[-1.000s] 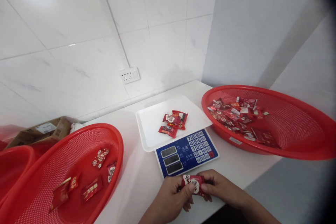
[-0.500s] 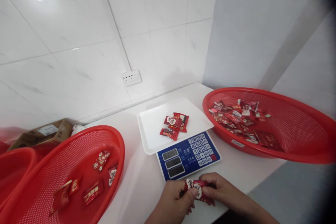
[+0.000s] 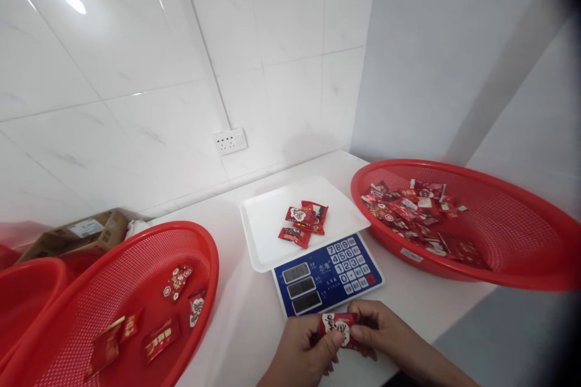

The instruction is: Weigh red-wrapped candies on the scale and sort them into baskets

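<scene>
Between my two hands is a small red snack packet [image 3: 339, 328] with a white patch and dark lettering. My left hand [image 3: 305, 347] pinches its left end, thumb on top. At the other end, the fingers of my right hand [image 3: 379, 326] are closed on the same packet. Both hands are just in front of a blue digital scale [image 3: 329, 275], whose white tray [image 3: 265, 245] carries three red packets [image 3: 303, 221] lying partly over each other.
To the right stands a red mesh basket [image 3: 512, 227] with many red packets [image 3: 408, 211] heaped in it. Another red basket [image 3: 204, 254] at the left holds several packets. A cardboard box [image 3: 104, 233] sits behind it, near the tiled wall with a socket [image 3: 230, 141].
The view has shifted slightly, so everything sits a little lower in the picture. Both hands stay on the packet with almost the same grip.
</scene>
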{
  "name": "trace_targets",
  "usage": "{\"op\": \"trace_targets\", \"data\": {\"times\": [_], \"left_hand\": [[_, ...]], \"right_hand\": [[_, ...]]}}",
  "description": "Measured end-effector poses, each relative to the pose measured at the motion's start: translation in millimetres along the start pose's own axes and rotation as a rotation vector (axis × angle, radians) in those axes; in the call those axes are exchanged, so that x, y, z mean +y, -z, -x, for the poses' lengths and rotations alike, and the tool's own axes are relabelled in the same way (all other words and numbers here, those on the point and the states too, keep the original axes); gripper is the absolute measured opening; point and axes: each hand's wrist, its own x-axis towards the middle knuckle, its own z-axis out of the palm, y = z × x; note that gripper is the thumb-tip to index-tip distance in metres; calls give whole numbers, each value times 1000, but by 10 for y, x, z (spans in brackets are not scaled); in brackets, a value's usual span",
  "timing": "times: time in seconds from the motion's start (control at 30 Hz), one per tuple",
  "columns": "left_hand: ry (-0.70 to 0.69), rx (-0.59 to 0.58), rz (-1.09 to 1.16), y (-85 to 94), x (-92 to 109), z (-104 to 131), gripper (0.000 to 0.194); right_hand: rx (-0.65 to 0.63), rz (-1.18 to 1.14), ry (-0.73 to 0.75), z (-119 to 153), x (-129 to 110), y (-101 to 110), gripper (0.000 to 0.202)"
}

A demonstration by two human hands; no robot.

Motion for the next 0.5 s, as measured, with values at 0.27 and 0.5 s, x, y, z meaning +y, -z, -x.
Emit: {"op": "trace_targets", "data": {"times": [0.27,0.5], "left_hand": [[-86,56,-36,32,-3,17,62],[-89,93,-32,48,13,28,57]], "right_hand": [[47,189,52,106,-236,-42,45],[111,307,75,118,-305,-104,44]]}}
